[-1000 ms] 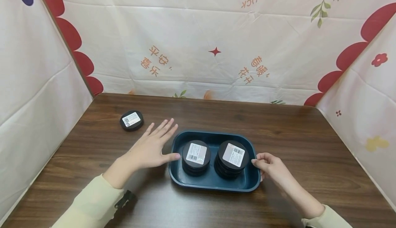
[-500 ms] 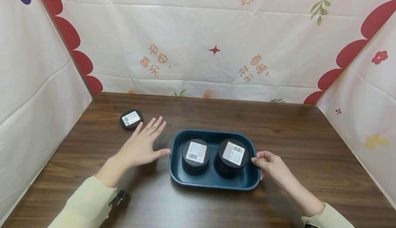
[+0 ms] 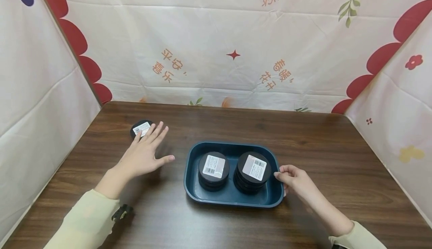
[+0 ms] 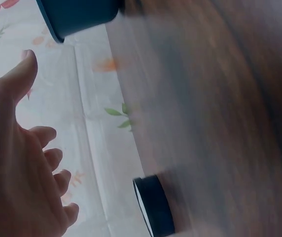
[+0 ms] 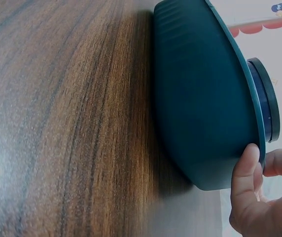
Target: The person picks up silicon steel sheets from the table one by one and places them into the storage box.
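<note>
A dark blue tray [image 3: 233,204] stands on the table with two stacks of round black discs inside, a left stack [image 3: 214,171] and a right stack [image 3: 252,173], each topped by a white barcode label. My right hand [image 3: 300,185] pinches the tray's right rim; in the right wrist view its thumb and finger [image 5: 245,168] lie on either side of that rim. At the far left lies a single black disc [image 3: 136,126] with a white label. Over its near edge, fingers spread, is my left hand [image 3: 143,155], holding nothing. The left wrist view shows that disc [image 4: 157,207] apart from the fingers.
The brown wooden table [image 3: 216,228] ends at a white printed cloth [image 3: 209,69] at the back. More cloth hangs on the left [image 3: 44,91] and right [image 3: 401,121] sides.
My left hand has moved left, away from the tray and towards the single disc, whose near side it now partly covers. The right hand and the tray have stayed in place.
</note>
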`<state>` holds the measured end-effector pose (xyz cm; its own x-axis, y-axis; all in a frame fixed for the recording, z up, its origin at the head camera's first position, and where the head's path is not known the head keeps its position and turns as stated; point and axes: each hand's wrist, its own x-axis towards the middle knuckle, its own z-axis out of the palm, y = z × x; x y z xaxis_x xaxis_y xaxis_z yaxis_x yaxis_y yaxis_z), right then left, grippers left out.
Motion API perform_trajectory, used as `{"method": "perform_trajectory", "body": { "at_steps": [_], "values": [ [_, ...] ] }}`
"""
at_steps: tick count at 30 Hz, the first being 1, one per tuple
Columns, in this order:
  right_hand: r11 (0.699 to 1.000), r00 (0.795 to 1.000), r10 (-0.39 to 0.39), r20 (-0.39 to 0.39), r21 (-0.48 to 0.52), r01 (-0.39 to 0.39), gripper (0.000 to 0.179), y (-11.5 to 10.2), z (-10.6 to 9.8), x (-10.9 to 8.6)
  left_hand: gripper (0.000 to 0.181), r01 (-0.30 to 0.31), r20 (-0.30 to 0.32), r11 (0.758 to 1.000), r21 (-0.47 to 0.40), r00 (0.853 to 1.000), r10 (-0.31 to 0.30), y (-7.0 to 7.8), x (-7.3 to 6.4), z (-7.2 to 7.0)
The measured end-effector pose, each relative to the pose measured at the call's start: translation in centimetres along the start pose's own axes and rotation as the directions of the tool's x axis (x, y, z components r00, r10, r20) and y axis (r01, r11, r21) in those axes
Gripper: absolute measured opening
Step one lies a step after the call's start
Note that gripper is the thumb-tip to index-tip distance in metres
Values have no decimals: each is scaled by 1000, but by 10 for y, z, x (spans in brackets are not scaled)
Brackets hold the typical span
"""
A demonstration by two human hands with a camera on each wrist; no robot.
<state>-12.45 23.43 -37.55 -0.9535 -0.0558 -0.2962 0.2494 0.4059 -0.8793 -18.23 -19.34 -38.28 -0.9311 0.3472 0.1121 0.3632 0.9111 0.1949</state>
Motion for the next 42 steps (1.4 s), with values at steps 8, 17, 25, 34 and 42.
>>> {"method": "perform_trajectory", "body": {
  "at_steps": [8, 17, 25, 34, 42],
  "values": [
    [1000, 1000, 14, -7, -2, -14, 31, 0, 0, 1, 92, 41, -22, 999, -21, 999, -42, -18, 1, 0],
    [1000, 1000, 8, -7, 10, -8, 30, 2, 0, 1, 96, 60, -12, 996, -65, 998, -60, -30, 3, 2],
    [999, 1000, -16, 6, 36, 16, 27, 4, 0, 2, 105, 94, -58, 988, -122, 993, -101, -48, 6, 4],
    [999, 1000, -14, 0, 35, 14, 27, 2, 0, 2, 109, 156, -79, 975, -157, 982, -170, -63, 6, 7],
    [1000, 1000, -13, -4, 27, 13, 28, 2, 0, 1, 115, 207, -77, 938, -277, 969, -236, -71, 8, 8]
  ]
}}
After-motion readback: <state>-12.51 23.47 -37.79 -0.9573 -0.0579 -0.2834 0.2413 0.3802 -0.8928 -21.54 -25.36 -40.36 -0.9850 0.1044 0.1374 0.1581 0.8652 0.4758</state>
